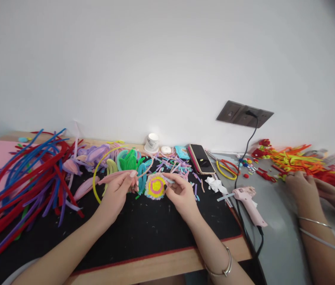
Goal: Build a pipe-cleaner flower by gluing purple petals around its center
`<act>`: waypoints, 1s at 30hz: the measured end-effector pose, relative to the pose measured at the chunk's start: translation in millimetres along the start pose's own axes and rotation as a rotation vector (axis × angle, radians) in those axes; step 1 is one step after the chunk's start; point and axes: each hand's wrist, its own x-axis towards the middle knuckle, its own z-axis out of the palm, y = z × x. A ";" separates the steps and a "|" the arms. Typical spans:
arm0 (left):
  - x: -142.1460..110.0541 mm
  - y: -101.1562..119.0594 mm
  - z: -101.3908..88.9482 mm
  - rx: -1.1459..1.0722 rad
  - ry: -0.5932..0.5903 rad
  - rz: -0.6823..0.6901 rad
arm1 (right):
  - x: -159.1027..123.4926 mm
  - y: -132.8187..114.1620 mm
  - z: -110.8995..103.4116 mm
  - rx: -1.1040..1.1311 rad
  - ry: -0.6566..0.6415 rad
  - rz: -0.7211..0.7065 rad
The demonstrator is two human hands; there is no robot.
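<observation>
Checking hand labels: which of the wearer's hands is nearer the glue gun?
Right. The right hand, at the edge of the round yellow-and-pink piece, is left of the glue gun; the left hand, pinching a pink strip, is farther left, beyond that round piece.

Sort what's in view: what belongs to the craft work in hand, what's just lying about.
Belongs: pink strip in left hand; round yellow-pink piece at right hand; probably fuzzy stems, glue gun.

Lying about, apparently: phone, paper cup, white case, crumpled tissue.
</observation>
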 end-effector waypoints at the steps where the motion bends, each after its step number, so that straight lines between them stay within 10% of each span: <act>1: -0.2 0.8 0.1 -0.010 0.002 0.004 | -0.1 -0.2 0.1 0.002 -0.001 0.004; 30: -0.4 -0.8 -0.7 0.126 -0.066 -0.021 | 0.4 -4.8 -4.4 0.091 0.019 0.048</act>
